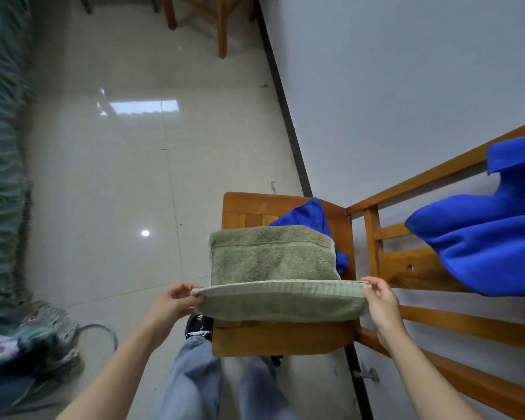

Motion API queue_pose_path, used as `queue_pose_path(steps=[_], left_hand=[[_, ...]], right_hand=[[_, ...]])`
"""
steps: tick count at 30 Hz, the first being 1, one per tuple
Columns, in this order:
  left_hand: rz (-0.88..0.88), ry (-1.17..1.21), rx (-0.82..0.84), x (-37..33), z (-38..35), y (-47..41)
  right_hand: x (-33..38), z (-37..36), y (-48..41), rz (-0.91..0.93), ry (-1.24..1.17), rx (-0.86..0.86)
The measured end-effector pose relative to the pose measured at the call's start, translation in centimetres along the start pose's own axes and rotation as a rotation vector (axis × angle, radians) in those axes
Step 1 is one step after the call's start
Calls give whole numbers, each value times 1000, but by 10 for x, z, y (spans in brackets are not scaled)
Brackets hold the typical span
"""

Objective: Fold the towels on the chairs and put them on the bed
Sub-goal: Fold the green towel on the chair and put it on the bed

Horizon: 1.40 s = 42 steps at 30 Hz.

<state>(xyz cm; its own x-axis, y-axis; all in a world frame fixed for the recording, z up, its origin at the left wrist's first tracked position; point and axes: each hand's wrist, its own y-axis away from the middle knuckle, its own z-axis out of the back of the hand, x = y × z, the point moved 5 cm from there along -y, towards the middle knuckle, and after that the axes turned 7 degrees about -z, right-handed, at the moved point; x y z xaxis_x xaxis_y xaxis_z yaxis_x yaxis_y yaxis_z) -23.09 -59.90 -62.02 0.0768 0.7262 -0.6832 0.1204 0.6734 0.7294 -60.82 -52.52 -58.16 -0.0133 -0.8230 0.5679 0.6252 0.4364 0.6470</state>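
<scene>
Grey-blue trouser legs [194, 386] and two bare arms fill the bottom of the frame, and a black shoe [199, 324] peeks out beside the chair. Just past them are the hands. The left hand [176, 301] pinches one near corner of the soft green terry towel [273, 262], and the right hand [382, 301] pinches the other. The near edge is pulled tight between them and held a little above the seat.

The rest of the towel lies flat on the seat of the brown wooden chair [282, 339], in the lower middle of the frame. A bright blue cloth [308, 215] sits bunched behind it on the same seat. A bigger blue cloth [482, 244] hangs over the chair's back rail at the right. I cannot tell if the two blue bits are one piece.

It looks like the folding step is going on now, and this towel is already doubled at least once. The next move is likely to carry the held edge over to the far edge. That needs both corners to travel together and land right on the far corners, or the fold will come out crooked. Then a flat press would tidy it.

After that comes the bed with the green patterned cover [9, 147], at the left edge of the frame, across the shiny tiled floor [119, 162]. The blue cloths have not been folded yet.
</scene>
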Motion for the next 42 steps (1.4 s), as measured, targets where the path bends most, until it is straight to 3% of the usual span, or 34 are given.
queue_pose_path(steps=[8,18,27,30,32,34,36,38,42], left_hand=[[-39,116,-19,-23,5,-16],[-210,84,-190,-57,-5,-55],[-128,-2,-333,-54,-13,-110],[-48,-317,-296,-35,-25,-126],[-70,-791,-203,-24,-38,-123],[-215,-1194,-88,-15,-61,-111],[-330,-1381,78,-2,-86,-97],[-269,-1460,239,17,-98,-86],[-111,-1482,295,39,-92,-78]], right_hand=[[34,-5,-12,93,-72,-11],[62,-24,-48,136,-156,-118],[72,-53,-90,120,91,-171],[59,-70,-89,92,459,-176],[57,-86,-70,282,807,-188],[54,-110,-50,506,1032,-62],[39,-125,-42,485,1188,114],[26,-121,-45,375,1199,144],[11,-84,-50,94,760,-186]])
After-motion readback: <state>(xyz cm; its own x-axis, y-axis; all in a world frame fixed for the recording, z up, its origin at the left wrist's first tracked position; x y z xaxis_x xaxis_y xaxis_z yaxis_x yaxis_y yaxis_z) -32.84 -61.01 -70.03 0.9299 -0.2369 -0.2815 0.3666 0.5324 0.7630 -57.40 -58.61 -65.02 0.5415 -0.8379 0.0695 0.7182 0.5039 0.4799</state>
